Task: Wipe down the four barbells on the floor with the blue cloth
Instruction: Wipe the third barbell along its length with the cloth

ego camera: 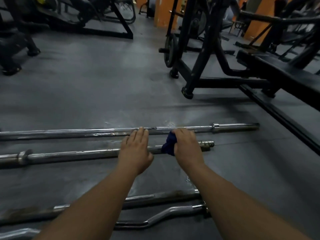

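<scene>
Blue cloth point(168, 144) on barbell point(69, 155), right hand point(187, 149) gripping, left hand point(136, 153) flat

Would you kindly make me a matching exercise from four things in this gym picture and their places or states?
Things: 1 blue cloth; 2 left hand; 3 curved bar; 4 weight plate.
States: A hanging on the rack; B flat, fingers straight, on a barbell; C bunched in the right hand; D on the floor, nearest the camera.
Pairs: 1-C, 2-B, 3-D, 4-A.
</scene>
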`<act>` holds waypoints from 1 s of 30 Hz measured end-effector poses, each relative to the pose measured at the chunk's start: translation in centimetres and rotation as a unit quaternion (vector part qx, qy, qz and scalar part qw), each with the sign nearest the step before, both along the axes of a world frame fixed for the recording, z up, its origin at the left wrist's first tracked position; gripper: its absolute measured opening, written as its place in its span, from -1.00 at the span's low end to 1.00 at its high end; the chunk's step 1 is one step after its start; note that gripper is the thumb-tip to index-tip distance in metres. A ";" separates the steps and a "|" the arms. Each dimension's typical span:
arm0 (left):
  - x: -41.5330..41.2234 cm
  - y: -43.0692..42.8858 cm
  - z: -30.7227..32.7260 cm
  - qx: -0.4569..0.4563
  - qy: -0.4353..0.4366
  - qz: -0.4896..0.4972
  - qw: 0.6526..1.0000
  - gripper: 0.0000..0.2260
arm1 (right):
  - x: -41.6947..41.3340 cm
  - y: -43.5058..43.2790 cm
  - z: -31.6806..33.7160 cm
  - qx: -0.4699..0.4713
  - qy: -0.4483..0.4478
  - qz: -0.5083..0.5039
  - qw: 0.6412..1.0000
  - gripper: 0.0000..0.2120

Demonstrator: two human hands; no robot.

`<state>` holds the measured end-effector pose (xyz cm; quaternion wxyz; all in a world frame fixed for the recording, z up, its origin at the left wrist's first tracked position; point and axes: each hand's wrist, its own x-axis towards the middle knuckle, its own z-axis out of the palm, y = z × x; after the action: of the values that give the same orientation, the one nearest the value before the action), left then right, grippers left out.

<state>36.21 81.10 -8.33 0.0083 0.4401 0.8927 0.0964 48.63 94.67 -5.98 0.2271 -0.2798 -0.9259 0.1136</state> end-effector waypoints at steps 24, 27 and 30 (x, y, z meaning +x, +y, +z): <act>3.8 10.9 -5.4 -0.070 -0.030 0.043 0.996 -0.25 | 3.7 14.1 -5.8 -0.084 -0.074 -0.011 0.994 -0.65; 4.9 12.4 -4.5 -0.064 -0.021 0.043 0.997 -0.25 | 4.8 15.3 -5.5 -0.082 -0.062 -0.004 0.995 -0.70; 5.8 13.8 -4.3 -0.063 -0.022 0.041 0.997 -0.25 | 5.6 16.4 -5.5 -0.083 -0.048 -0.004 0.995 -0.69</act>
<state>42.05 94.88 -12.67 0.0521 0.3999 0.9138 0.0496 54.22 111.03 -11.45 0.1586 -0.3066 -0.9221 0.1750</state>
